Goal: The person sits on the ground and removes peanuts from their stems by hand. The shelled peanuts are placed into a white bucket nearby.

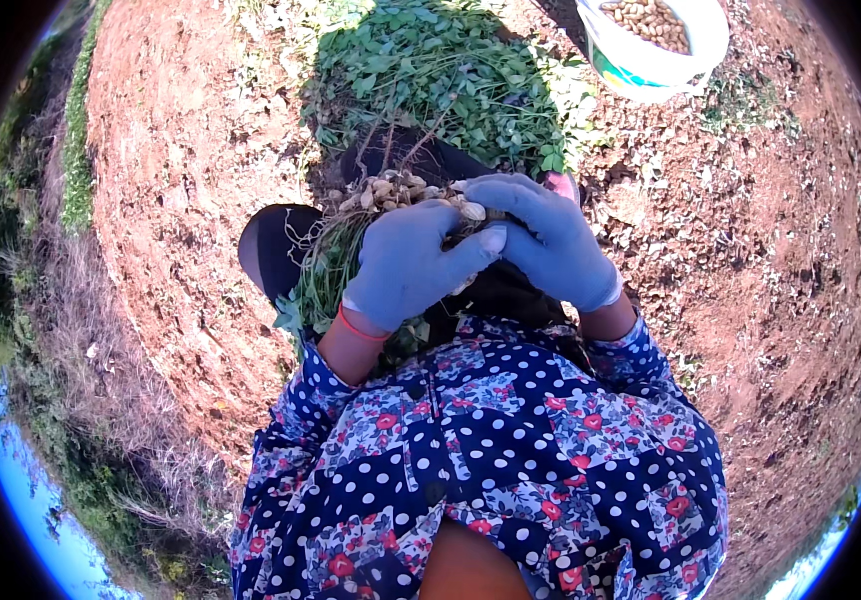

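Note:
My left hand (408,259), in a blue-grey work glove, grips a bunch of uprooted peanut plants (333,251) across my lap. Pale peanut pods (393,191) and thin roots stick out beyond the knuckles, while the green stems hang down under the wrist. Gloved alike, my right hand (543,236) curls its fingers over the pods at the right end of the bunch. A light pod (472,211) shows between the two hands, and the left thumb tip touches the right hand. What lies beneath the right fingers is hidden.
A large heap of leafy peanut plants (438,75) lies just ahead of my legs. At the upper right stands a white bucket (644,79) holding picked peanuts (652,26). Dry reddish soil (745,247) spreads around, with brush (48,300) along the left edge.

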Tool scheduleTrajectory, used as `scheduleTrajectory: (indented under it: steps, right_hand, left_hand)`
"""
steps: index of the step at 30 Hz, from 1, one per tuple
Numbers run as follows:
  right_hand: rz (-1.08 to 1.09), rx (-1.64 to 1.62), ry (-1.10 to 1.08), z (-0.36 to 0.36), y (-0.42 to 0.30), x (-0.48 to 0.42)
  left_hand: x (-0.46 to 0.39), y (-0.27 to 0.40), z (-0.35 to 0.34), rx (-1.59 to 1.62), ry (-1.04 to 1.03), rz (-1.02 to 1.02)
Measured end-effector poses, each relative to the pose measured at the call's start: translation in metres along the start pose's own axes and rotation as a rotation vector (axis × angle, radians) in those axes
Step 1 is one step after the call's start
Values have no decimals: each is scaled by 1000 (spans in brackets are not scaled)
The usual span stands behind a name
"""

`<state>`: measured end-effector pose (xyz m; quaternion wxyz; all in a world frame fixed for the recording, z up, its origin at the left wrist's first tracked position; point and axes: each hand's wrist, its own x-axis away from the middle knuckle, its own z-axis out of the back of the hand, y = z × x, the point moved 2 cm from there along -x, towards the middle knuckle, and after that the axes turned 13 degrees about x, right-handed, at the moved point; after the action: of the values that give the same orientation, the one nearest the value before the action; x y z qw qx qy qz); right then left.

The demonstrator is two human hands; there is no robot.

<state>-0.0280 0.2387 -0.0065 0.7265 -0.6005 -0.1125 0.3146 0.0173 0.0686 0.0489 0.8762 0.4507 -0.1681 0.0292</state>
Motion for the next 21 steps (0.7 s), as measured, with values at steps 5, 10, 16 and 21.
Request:
scheduleTrajectory:
  steps: [5, 10, 16, 21]
  right_hand:
    - [-335, -580, -102, 17, 2, -8]
    - [-457, -490, 189, 9, 26, -6]
    - [-262, -54, 337, -4, 16, -5]
    - [-177, 338, -21, 4, -5, -22]
  left_hand:
    - [-3, -6, -4, 771, -112, 284]
    - [3, -18, -8, 1152, 57, 312]
    - [-6, -23, -20, 700, -47, 176]
    - [-5, -33, -36, 262, 91, -108]
